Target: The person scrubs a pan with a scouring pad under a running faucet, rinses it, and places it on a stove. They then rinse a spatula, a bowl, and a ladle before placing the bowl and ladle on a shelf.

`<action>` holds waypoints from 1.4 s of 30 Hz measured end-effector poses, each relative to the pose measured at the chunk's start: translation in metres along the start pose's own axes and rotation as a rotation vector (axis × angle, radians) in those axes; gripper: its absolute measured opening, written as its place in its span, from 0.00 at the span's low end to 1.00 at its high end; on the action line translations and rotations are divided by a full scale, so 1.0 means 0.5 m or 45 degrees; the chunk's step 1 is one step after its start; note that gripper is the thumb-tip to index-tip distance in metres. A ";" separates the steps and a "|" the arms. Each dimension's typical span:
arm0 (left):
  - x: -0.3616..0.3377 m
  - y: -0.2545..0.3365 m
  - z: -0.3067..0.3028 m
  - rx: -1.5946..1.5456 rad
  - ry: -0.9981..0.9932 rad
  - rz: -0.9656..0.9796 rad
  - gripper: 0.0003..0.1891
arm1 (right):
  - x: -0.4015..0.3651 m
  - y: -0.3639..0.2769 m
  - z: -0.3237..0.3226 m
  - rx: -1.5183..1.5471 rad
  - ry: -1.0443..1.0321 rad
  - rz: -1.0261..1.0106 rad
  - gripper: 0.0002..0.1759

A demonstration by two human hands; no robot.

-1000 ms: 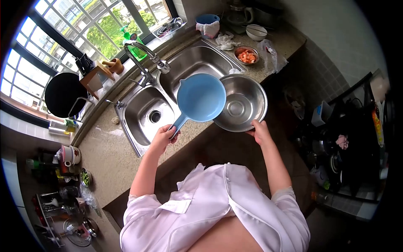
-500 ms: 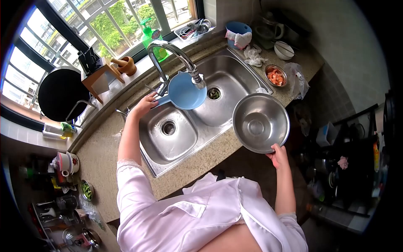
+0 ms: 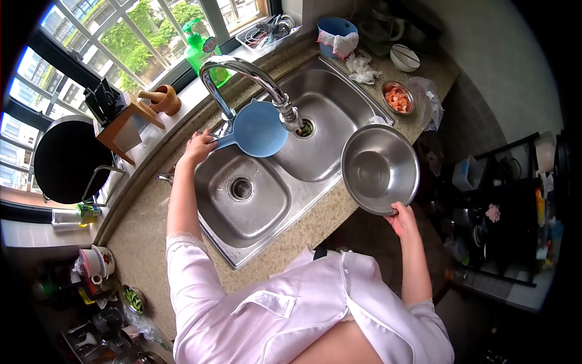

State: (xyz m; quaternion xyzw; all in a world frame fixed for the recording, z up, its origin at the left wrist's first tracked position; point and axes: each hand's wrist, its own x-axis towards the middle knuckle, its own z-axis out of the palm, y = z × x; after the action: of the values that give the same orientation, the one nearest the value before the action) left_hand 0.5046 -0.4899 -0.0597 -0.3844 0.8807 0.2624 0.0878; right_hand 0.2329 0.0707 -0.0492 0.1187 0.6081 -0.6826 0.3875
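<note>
My left hand [image 3: 199,147] is closed around the end of the handle of a blue plastic water ladle [image 3: 262,128]. The ladle's round bowl lies over the sink divider, beside the chrome faucet [image 3: 242,64], whose spout hangs at its right edge. No water stream shows. My right hand [image 3: 404,219] grips the near rim of a stainless steel basin [image 3: 380,170], thumb on the rim and fingers partly hidden below. The basin is tilted towards me with nothing visible inside, overlapping the counter's front edge. Beneath the ladle is the double-bowl steel sink [image 3: 233,252].
Right of the sink stand a bowl of orange-pink pieces [image 3: 398,99], a plastic bag [image 3: 428,103], a white bowl [image 3: 404,57] and a blue bucket [image 3: 337,30]. Along the window are a green pump bottle [image 3: 203,53], a mortar [image 3: 165,100] and a black round pan [image 3: 70,159].
The ladle and my left hand have shifted left relative to the faucet. The basin has moved slightly, still in my right hand. The view has turned a little.
</note>
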 end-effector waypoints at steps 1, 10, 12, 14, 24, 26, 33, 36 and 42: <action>-0.015 0.020 -0.010 0.040 0.002 -0.018 0.14 | 0.002 -0.003 0.001 0.008 0.000 -0.006 0.12; -0.057 0.049 0.019 -0.188 0.148 0.080 0.13 | -0.002 -0.003 0.009 0.047 -0.061 -0.007 0.15; -0.070 0.050 0.064 -0.523 0.285 0.011 0.14 | -0.021 -0.016 0.015 0.056 -0.079 -0.009 0.17; -0.133 0.117 0.062 -0.504 0.167 -0.090 0.14 | -0.029 -0.019 0.012 0.033 -0.173 0.072 0.22; -0.292 0.325 0.350 -2.223 -0.250 -0.289 0.13 | -0.109 0.059 0.095 -0.631 -0.631 0.354 0.34; -0.322 0.397 0.363 -2.196 -0.201 -0.261 0.13 | -0.089 0.078 0.165 -0.741 -0.760 0.144 0.35; -0.372 0.475 0.384 -1.797 0.073 -0.019 0.11 | -0.035 0.111 0.409 -0.465 -0.764 0.005 0.23; -0.372 0.451 0.363 -1.668 -0.195 0.080 0.14 | 0.016 0.150 0.430 -0.627 -0.589 -0.125 0.12; -0.324 0.396 0.171 -0.119 0.572 0.556 0.19 | 0.012 0.139 0.410 -0.602 -0.601 -0.102 0.11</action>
State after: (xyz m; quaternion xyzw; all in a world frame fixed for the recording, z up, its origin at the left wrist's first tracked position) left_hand 0.4687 -0.2301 0.0036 -0.2381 0.9268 0.2239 -0.1852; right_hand 0.3393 -0.1180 -0.0565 -0.1598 0.6473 -0.5459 0.5074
